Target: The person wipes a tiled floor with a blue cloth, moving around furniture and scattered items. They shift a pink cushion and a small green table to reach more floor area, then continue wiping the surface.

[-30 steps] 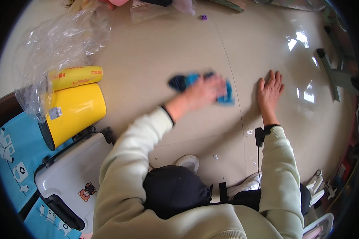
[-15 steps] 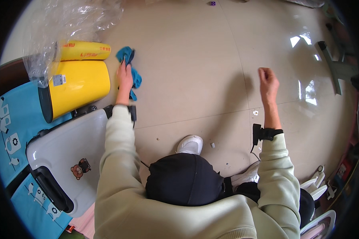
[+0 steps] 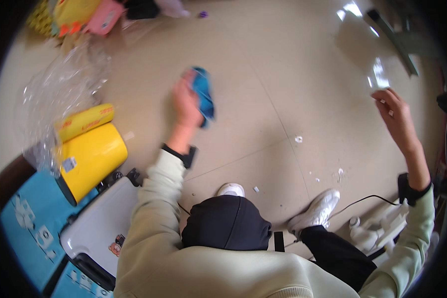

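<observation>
A crumpled blue cloth point(image 3: 203, 94) with dark patches is gripped in my left hand point(image 3: 185, 102), which is blurred by motion above the tiled floor. Far out to the right, my right hand point(image 3: 397, 119) has its fingers curled in. Small white scraps point(image 3: 391, 112) show between those fingers. Below it on the tiles lie more white bits, among them a larger scrap point(image 3: 298, 139) and a small grey-white piece point(image 3: 256, 189) close to my shoe point(image 3: 231, 189).
To the left are a yellow bin point(image 3: 97, 156), a yellow wrap roll point(image 3: 87, 121), clear plastic sheeting point(image 3: 59, 89) and a grey suitcase point(image 3: 104, 218). White plastic items point(image 3: 375, 231) and a black cable point(image 3: 365, 198) lie at lower right. A dark metal leg point(image 3: 392, 42) stands far right.
My left hand has lifted the blue cloth off the floor beside the bin and brought it rightward. My right hand has moved farther right, and the view has shifted.
</observation>
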Motion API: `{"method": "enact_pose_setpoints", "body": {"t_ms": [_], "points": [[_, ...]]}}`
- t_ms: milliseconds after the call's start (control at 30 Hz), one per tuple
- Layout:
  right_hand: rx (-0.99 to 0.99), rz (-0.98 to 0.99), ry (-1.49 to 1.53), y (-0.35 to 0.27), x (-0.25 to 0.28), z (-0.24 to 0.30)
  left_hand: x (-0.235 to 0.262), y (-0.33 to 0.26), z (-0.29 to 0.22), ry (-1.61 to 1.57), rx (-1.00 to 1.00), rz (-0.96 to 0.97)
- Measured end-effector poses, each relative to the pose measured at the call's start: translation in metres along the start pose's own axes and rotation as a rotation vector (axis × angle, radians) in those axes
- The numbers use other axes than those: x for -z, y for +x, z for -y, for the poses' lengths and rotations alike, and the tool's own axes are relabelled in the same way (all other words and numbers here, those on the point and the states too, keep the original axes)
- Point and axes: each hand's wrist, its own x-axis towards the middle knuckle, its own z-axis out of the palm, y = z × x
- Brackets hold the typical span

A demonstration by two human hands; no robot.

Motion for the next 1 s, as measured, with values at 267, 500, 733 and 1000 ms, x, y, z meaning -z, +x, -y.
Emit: {"method": "enact_pose_setpoints", "body": {"t_ms": [267,500,733,1000], "points": [[-0.855,0.070,0.045,-0.267,0.056,-0.066,-0.146,0.101,-0.003,0.834,-0.710,0.273],[-1.202,-0.037,0.939,-0.393,-0.026,0.037,-0.226,-0.141,-0.058,0.235,-1.147,1.197],[-1.092,0.244,1.346,-0.387,-0.034,0.146,-0.073,-0.137,-0.034,-0.168,-0.036,0.985],[-1.297,0.495,1.859,-0.399,-0.137,0.098,0.183,0.090,0.054,0.395,0.093,-0.089]]}}
